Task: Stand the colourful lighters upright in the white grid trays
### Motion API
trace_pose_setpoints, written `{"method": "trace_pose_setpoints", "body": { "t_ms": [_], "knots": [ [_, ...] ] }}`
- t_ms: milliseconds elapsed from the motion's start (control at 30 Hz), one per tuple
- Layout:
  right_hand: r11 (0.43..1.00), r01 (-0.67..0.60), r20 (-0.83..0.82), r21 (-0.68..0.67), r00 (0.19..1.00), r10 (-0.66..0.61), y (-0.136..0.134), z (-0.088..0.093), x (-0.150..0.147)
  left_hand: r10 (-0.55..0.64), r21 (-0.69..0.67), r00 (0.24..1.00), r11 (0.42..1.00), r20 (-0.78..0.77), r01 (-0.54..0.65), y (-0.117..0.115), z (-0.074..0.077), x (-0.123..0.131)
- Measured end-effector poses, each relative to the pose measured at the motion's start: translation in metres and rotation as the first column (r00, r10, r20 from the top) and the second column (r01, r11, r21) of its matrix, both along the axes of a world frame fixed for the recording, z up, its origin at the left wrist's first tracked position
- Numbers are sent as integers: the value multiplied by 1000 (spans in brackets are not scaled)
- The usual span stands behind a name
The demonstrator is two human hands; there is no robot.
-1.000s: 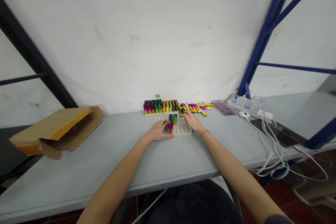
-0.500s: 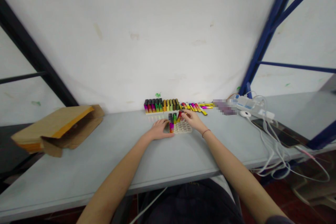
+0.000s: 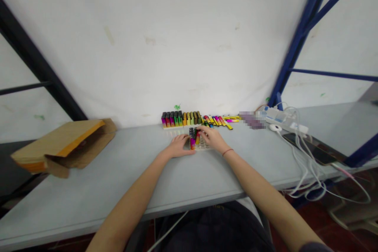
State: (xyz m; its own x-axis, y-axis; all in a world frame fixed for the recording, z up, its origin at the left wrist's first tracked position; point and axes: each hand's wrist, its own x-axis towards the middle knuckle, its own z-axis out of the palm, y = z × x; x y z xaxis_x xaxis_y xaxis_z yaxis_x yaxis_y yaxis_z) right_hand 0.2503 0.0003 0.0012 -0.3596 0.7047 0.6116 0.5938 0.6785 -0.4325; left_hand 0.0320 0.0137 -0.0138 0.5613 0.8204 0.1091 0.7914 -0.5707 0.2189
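A small white tray with holes (image 3: pixel 203 147) lies on the grey table, with several upright lighters (image 3: pixel 192 141) along its left side. My left hand (image 3: pixel 178 146) rests at the tray's left edge, thumb and fingers apart around the corner. Over the tray, my right hand (image 3: pixel 213 138) pinches a red and yellow lighter (image 3: pixel 197 138), upright beside the standing ones. Behind, a filled tray (image 3: pixel 169 126) holds rows of black-topped and yellow lighters. Loose colourful lighters (image 3: pixel 218 121) lie to the right of it.
An open cardboard box (image 3: pixel 62 141) sits at the left. On the right are a white power strip (image 3: pixel 283 120), tangled white cables (image 3: pixel 304 165) and a dark phone (image 3: pixel 314 149). A blurred purple item (image 3: pixel 252 120) lies near the wall. Blue metal posts (image 3: pixel 295 47) rise at the right.
My right hand has moved left with the red and yellow lighter, which now stands more upright close to the other lighters in the tray. My left hand has stayed in place.
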Motion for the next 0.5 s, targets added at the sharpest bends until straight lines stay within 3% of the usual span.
{"method": "trace_pose_setpoints", "body": {
  "t_ms": [200, 300, 500],
  "knots": [
    [993, 37, 48, 108, 998, -42, -3, -1, -5, -6, 7, 1000, 1000, 0, 6, 0, 1, 1],
    [998, 31, -5, 57, 1000, -30, -5, 1, -5, -4, 0, 1000, 1000, 4, 4, -1, 1, 1],
    [999, -32, 57, -45, 998, 34, -6, 2, -5, -7, 5, 1000, 1000, -3, 7, -1, 1, 1]
  ]
}}
